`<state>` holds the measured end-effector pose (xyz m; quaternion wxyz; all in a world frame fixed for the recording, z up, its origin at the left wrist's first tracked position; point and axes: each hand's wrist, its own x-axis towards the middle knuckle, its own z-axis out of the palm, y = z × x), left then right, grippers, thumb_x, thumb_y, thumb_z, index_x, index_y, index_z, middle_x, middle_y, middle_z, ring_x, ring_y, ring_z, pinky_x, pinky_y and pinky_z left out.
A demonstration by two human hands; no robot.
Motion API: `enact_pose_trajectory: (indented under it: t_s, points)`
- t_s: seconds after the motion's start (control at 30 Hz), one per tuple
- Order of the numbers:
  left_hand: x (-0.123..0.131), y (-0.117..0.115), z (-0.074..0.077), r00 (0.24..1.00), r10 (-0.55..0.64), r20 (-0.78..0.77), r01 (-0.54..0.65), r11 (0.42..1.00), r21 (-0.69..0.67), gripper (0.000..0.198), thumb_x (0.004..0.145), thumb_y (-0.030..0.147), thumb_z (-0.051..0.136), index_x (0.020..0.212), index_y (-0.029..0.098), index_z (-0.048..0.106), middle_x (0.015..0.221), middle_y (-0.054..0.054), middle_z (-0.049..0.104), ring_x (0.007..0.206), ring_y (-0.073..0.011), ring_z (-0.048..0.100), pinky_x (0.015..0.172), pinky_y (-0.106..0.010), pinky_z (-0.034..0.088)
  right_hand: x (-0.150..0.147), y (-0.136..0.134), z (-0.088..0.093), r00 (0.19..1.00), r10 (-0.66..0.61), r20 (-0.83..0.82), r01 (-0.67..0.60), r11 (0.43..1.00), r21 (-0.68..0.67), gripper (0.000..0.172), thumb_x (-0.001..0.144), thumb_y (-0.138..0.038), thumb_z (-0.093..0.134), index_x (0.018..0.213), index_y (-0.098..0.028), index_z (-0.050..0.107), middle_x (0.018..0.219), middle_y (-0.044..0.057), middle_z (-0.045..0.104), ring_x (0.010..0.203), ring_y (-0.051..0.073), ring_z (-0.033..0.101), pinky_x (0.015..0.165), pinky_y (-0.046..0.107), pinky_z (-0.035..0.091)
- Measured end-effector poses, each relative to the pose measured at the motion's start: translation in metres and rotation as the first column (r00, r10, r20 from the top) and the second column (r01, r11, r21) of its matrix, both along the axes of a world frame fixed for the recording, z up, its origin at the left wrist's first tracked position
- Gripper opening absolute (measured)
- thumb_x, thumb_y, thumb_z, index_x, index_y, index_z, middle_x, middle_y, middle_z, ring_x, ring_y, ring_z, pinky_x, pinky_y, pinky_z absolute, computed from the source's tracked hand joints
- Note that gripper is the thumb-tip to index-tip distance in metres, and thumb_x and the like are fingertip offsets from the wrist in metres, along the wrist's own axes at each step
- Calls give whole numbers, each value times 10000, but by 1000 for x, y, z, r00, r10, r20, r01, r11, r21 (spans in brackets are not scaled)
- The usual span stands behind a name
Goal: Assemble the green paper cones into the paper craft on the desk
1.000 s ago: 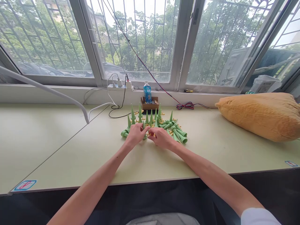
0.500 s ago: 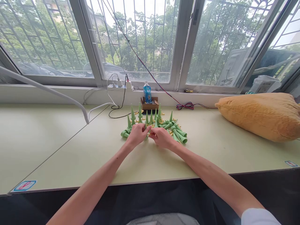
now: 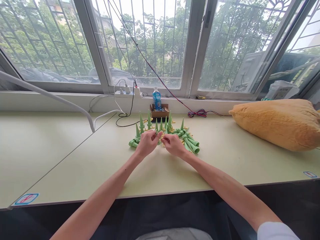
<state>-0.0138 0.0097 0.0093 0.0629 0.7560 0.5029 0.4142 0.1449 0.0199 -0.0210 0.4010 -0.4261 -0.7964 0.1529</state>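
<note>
My left hand (image 3: 148,141) is closed around a green plastic watering spike, mostly hidden by the fingers. My right hand (image 3: 173,144) meets it from the other side, thumb and fingers pinched on a small yellow valve (image 3: 162,136) at the spike. Behind both hands, several green watering spikes (image 3: 169,120) stand point up, with yellow valves at their collars. More spikes lie in a loose heap (image 3: 192,142) just right of my right hand. A few lie at the left, by a standing spike (image 3: 137,130).
At the back stands a small brown box (image 3: 159,113) with a blue-labelled bottle (image 3: 157,99). A coiled red-black cable (image 3: 197,113) lies to its right. An orange plush cushion (image 3: 275,123) occupies the table's right side; a white curved tube (image 3: 62,101) crosses the left.
My right hand's fingers have drawn slightly up and away from my left hand, and the left thumb has shifted a little. The standing and lying spikes have stayed put.
</note>
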Motion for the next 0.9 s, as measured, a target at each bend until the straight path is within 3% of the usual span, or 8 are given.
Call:
enact_pose_trajectory:
  t_s: [0.17, 0.3, 0.5, 0.73, 0.83, 0.9]
  points:
    - [2, -5, 6, 982, -82, 169, 101, 989, -108, 530, 930, 588, 270, 643, 196, 480, 562, -8, 552, 580, -149, 557, 638, -271, 439, 1, 0, 3, 997, -55, -52, 58, 997, 59, 309, 919, -285, 432, 625, -192, 445, 562, -25, 450, 528, 109, 360, 529, 222, 283]
    - [3, -6, 10, 942, -42, 333, 105, 979, -173, 505, 920, 616, 274, 748, 198, 500, 578, 6, 589, 465, -127, 546, 523, -256, 430, 1, -1, 6, 991, -88, -100, 99, 989, 114, 321, 942, -309, 423, 650, -190, 483, 577, -18, 474, 546, 116, 385, 557, 226, 311]
    - [3, -1, 7, 895, -22, 445, 146, 958, -247, 531, 889, 655, 319, 681, 192, 479, 554, -5, 570, 390, -112, 498, 397, -250, 384, 1, -5, 10, 985, -101, -141, 125, 977, 174, 316, 960, -311, 404, 690, -187, 511, 611, -7, 496, 564, 121, 402, 573, 228, 319]
    - [1, 2, 7, 731, -44, 681, 384, 851, -357, 636, 849, 749, 232, 764, 181, 505, 519, -18, 550, 373, -128, 480, 351, -252, 350, 2, -8, 15, 974, -114, -195, 151, 971, 184, 306, 969, -316, 390, 773, -174, 577, 679, 18, 562, 616, 133, 470, 616, 236, 360]
    - [0, 2, 6, 728, -39, 684, 426, 808, -407, 654, 836, 765, 230, 805, 177, 513, 538, -27, 571, 390, -129, 483, 370, -254, 357, 2, -10, 16, 966, -116, -231, 159, 971, 178, 314, 974, -326, 380, 807, -169, 595, 685, 24, 574, 628, 137, 491, 627, 237, 375]
    - [0, 3, 4, 729, -42, 683, 481, 742, -467, 630, 828, 766, 278, 823, 176, 499, 556, -40, 594, 406, -133, 490, 389, -259, 370, 2, -11, 17, 963, -101, -248, 146, 975, 170, 317, 974, -337, 381, 826, -167, 605, 696, 26, 585, 628, 135, 501, 628, 235, 384]
